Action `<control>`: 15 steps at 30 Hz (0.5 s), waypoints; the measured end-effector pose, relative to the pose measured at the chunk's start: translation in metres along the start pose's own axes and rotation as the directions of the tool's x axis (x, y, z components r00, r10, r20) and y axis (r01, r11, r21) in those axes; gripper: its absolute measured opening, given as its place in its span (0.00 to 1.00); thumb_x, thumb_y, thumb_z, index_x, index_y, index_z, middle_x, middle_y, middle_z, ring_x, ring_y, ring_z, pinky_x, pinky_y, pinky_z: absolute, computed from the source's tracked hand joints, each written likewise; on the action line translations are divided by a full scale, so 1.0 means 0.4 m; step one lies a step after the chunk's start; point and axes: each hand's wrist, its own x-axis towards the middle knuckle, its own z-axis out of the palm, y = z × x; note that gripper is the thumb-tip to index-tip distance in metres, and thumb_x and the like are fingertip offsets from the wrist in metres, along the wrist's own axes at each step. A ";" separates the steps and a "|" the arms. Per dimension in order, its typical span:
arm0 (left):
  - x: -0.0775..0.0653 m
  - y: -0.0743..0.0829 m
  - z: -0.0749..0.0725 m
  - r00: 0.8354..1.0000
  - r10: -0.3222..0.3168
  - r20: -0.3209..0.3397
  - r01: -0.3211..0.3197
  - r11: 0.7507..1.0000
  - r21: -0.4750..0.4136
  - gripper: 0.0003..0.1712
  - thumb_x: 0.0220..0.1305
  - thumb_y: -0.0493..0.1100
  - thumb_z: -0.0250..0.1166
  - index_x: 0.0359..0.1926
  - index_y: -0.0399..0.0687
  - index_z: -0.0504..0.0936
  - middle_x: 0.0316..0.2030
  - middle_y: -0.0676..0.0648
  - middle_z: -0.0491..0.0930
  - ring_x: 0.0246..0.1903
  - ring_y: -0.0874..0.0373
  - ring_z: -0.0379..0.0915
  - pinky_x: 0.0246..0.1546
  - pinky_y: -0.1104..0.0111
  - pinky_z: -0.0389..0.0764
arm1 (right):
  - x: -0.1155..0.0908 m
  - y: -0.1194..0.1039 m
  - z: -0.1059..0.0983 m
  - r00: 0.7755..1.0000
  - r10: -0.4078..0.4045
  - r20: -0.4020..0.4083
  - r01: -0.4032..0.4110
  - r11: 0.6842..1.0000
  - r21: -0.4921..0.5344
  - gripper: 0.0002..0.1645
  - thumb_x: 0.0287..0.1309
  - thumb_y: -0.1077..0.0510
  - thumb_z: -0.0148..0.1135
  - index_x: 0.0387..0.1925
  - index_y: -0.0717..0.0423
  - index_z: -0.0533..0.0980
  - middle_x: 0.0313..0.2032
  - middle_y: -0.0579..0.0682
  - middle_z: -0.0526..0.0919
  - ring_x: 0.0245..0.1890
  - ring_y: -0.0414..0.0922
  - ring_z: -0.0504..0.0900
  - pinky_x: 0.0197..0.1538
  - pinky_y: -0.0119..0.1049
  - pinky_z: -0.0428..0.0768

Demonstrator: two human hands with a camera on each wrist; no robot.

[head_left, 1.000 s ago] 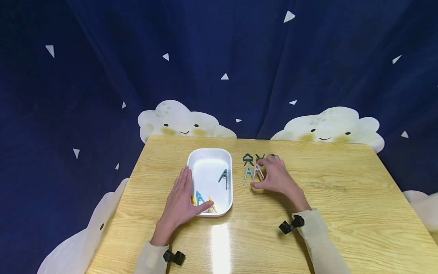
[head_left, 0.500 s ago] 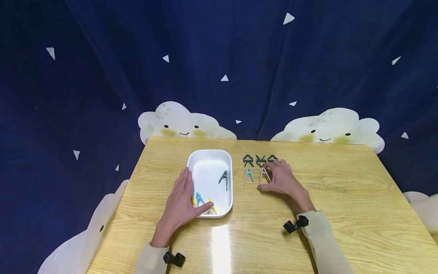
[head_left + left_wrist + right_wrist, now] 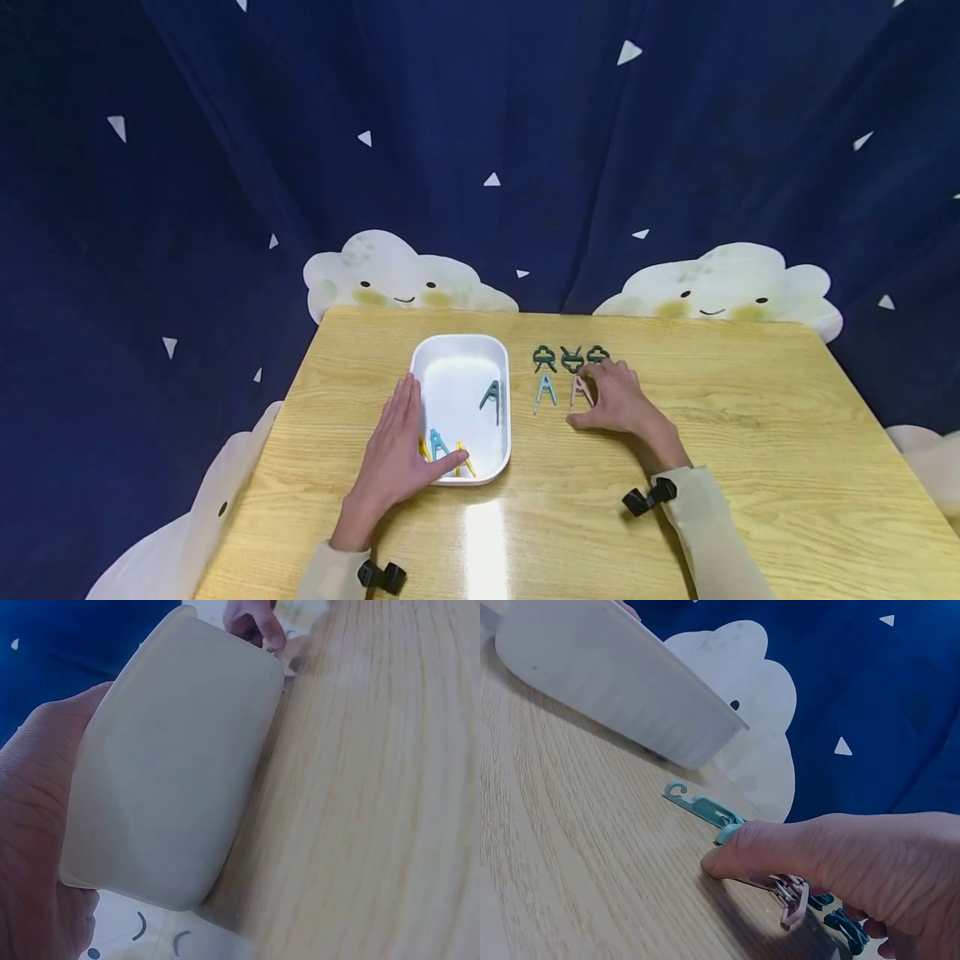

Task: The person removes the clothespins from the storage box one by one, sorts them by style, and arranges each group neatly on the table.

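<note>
My left hand lies at the near left corner of a white plastic tub, its straight fingers along the side and thumb across the front rim. Inside the tub are a dark green clothespin, a light blue clothespin and two yellow clothespins, one partly hidden by my hand. Right of the tub, my right hand pinches a pale pink clothespin lengthwise between thumb and index finger, low over the table. A light teal clothespin lies just left of it on the wood.
Three dark green cloud-shaped clips form a row behind the pink and teal clothespins, the middle one turned the other way round. All this is on a wooden table, backed by a dark blue curtain with clouds and triangles.
My right hand has shifted the pink clothespin to the right, apart from the teal one, then stayed there. The cloud-shaped clips show more fully. My left hand keeps its place at the tub.
</note>
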 end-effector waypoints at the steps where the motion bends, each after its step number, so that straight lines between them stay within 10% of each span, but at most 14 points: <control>1: 0.000 0.000 0.000 1.000 -0.002 0.004 0.002 1.000 -0.001 0.78 0.53 0.83 0.65 0.83 0.36 0.42 0.84 0.40 0.38 0.83 0.46 0.34 0.82 0.52 0.48 | -0.001 0.001 0.000 1.000 0.001 0.001 -0.001 1.000 0.004 0.50 0.36 0.33 0.82 0.58 0.58 0.78 0.47 0.57 0.80 0.47 0.58 0.71 0.50 0.55 0.69; 15: -0.001 -0.001 0.001 1.000 -0.015 0.016 0.015 1.000 0.001 0.78 0.53 0.84 0.64 0.83 0.37 0.40 0.84 0.40 0.39 0.83 0.48 0.33 0.82 0.53 0.46 | 0.008 -0.116 -0.005 0.988 -0.105 -0.114 0.117 0.988 0.102 0.46 0.47 0.37 0.78 0.62 0.59 0.77 0.49 0.58 0.82 0.54 0.57 0.72 0.58 0.57 0.67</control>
